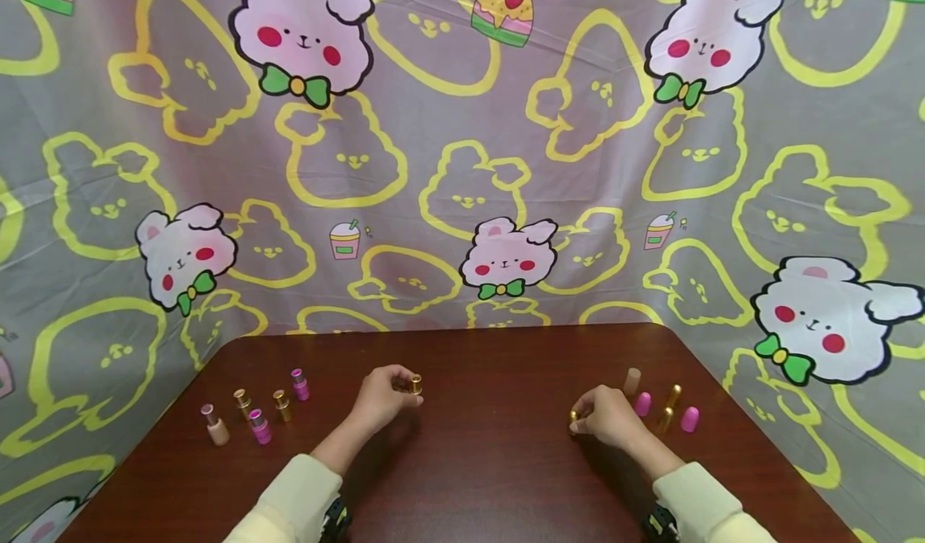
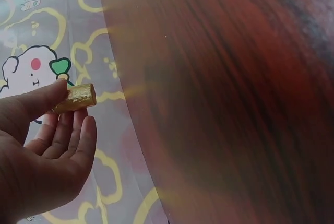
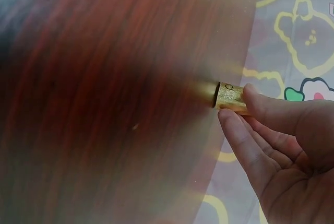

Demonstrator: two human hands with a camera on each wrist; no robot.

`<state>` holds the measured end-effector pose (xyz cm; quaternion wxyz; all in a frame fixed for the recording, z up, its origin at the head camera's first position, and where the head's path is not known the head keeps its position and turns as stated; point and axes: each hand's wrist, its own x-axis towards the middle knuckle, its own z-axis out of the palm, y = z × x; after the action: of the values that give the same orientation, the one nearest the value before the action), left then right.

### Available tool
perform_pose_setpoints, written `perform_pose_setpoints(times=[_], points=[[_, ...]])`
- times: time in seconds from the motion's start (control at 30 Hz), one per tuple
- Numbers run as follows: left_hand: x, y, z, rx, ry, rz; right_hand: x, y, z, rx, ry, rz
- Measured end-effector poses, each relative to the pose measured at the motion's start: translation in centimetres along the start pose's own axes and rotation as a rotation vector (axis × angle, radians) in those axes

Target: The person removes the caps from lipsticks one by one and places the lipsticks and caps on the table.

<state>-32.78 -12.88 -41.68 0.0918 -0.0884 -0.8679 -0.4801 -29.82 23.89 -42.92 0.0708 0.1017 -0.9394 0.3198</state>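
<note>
My left hand (image 1: 385, 398) pinches a gold lipstick tube (image 1: 416, 384) between thumb and fingers, left of the table's middle. In the left wrist view, its textured gold base (image 2: 81, 96) juts out past the thumb. Farther right, my right hand (image 1: 607, 414) grips a gold lipstick cap (image 1: 574, 418) low over the table. The right wrist view shows this cap (image 3: 229, 97) between thumb and fingertips, its dark rim facing the tabletop. The fingers cover part of both pieces.
On the left stand several uncapped lipsticks: a beige one (image 1: 217, 430), gold ones (image 1: 283, 407) and magenta ones (image 1: 260, 428). To the right are a beige cap (image 1: 632, 380), pink caps (image 1: 690, 419) and gold caps (image 1: 666, 420). A patterned cloth (image 1: 448, 286) hangs behind the brown table (image 1: 491, 479).
</note>
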Motion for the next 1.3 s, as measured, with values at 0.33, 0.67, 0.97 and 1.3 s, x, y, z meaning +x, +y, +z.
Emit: perform_pose_setpoints(times=[0.33,0.67,0.97,1.3], points=[[-0.1,0.0,0.5,0.017,-0.04,0.017,0.2,-0.2,0.2,-0.011,-0.013,0.022],[-0.4,-0.4,0.9,0.062,-0.104,0.001,0.3,-0.4,0.5,-0.042,-0.018,0.047],[-0.8,-0.9,1.2,0.089,-0.137,0.007,0.2,-0.4,0.5,-0.059,-0.025,0.053],[-1.0,-1.3,1.4,0.071,-0.178,-0.006,0.3,-0.2,0.5,-0.067,-0.02,0.051]])
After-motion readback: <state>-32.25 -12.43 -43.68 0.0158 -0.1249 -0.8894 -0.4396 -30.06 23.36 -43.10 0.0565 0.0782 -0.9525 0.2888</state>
